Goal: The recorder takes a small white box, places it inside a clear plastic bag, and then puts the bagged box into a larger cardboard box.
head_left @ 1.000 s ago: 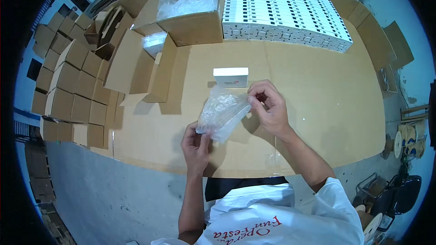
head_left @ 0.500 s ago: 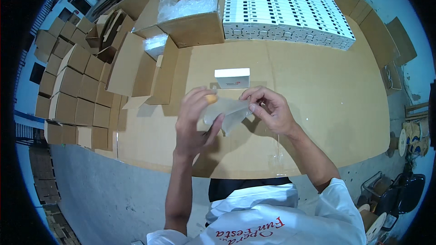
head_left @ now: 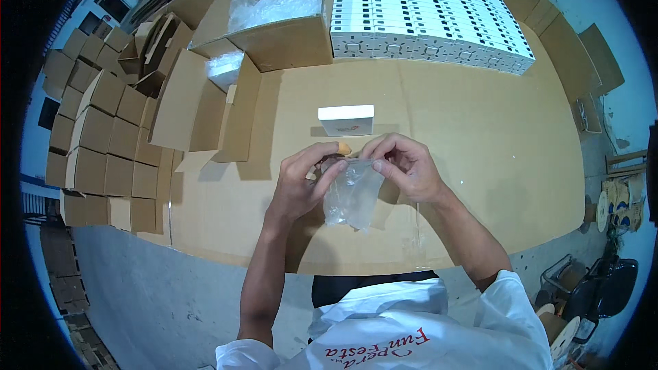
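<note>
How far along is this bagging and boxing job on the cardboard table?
Done, it seems: rows of white boxes stacked at the table's far edge. In hand: the left hand and right hand hold a clear plastic bag by its top. One small white box waits just beyond. Left: an open carton of clear bags, so probably plenty.

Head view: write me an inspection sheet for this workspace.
Surface: cardboard-covered table, mostly bare at the centre.
Job's things: clear plastic bag held up over the table by its top edge; small white box lying just beyond it.
Clutter: open carton of plastic bags; rows of white boxes at the far edge; empty folded cartons on the left.
Hands: left hand and right hand both pinch the bag's top.
Cables: nothing seen on the table.
Surroundings: stacked brown cartons at left; spools and a chair at right.
</note>
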Demonstrator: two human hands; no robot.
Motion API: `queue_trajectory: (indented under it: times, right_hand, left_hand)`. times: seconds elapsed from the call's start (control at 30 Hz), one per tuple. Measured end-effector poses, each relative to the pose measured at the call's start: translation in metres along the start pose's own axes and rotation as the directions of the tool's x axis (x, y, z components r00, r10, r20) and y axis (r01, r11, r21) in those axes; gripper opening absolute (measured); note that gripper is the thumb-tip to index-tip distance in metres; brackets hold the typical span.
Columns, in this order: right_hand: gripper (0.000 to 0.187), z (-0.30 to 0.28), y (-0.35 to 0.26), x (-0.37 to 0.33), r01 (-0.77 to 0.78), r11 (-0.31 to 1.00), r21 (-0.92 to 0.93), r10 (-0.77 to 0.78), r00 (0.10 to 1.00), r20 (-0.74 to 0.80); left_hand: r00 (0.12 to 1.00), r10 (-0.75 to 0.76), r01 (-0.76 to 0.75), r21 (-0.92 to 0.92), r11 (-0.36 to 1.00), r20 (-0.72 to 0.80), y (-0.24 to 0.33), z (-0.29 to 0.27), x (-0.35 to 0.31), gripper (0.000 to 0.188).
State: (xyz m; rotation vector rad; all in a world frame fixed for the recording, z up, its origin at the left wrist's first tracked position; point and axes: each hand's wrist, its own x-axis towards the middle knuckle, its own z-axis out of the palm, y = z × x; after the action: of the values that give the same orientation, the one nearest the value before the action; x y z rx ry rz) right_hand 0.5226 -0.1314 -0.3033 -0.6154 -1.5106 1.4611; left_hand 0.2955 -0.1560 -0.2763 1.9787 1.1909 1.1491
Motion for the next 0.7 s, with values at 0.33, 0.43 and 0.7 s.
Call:
queue_trajectory:
  times: [0.33,0.43,0.7]
  right_hand:
    - [0.007,-0.007,0.010,0.005,-0.150,0.988,-0.032,0.152,0.986,0.062]
    - [0.009,-0.007,0.011,0.006,-0.143,0.985,-0.098,0.152,0.984,0.094]
    - [0.010,-0.008,0.001,0.006,-0.219,0.959,0.181,0.196,0.971,0.137]
  left_hand:
    - [0.985,-0.169,0.155,-0.581,0.799,0.030,-0.018,-0.007,-0.013,0.013]
    - [0.990,-0.135,0.130,-0.660,0.740,0.044,-0.024,-0.005,-0.015,0.010]
    - [0.964,-0.257,0.236,-0.678,0.696,0.072,-0.022,-0.006,-0.017,0.011]
